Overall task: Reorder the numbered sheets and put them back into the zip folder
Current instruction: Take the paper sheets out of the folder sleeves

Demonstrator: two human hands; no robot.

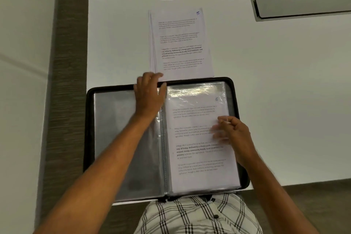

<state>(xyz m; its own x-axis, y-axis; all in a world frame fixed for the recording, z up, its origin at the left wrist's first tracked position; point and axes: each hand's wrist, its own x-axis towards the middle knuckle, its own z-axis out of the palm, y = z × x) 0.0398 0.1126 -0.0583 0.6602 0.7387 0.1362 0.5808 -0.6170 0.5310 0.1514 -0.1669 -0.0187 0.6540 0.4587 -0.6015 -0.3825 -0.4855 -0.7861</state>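
1. Your checked shirt (197, 214) sits nearest the lens, and just past it the zip folder (232, 89) lies unzipped and spread flat on the tabletop (284, 81), its near edge at the tabletop's edge.
2. Your left hand (149, 95) rests flat, fingers spread, on the folder's top edge by the spine, pinning it rather than gripping anything.
3. Your right hand (232, 135) lies on the right-hand sleeve; its fingers are blurred, so you cannot tell whether they pinch the plastic or only press on it.
4. One sheet, numbered 6 (199, 138), sits in that right-hand clear sleeve. The left-hand sleeve (123, 138) looks empty.
5. A loose stack (180, 43) lies just beyond the folder, with sheet 5 on top. The numbers beneath it are hidden, so the order cannot be checked.
6. By this showing you are early in the refilling: the stack has yet to go in, and the zip remains to be closed.
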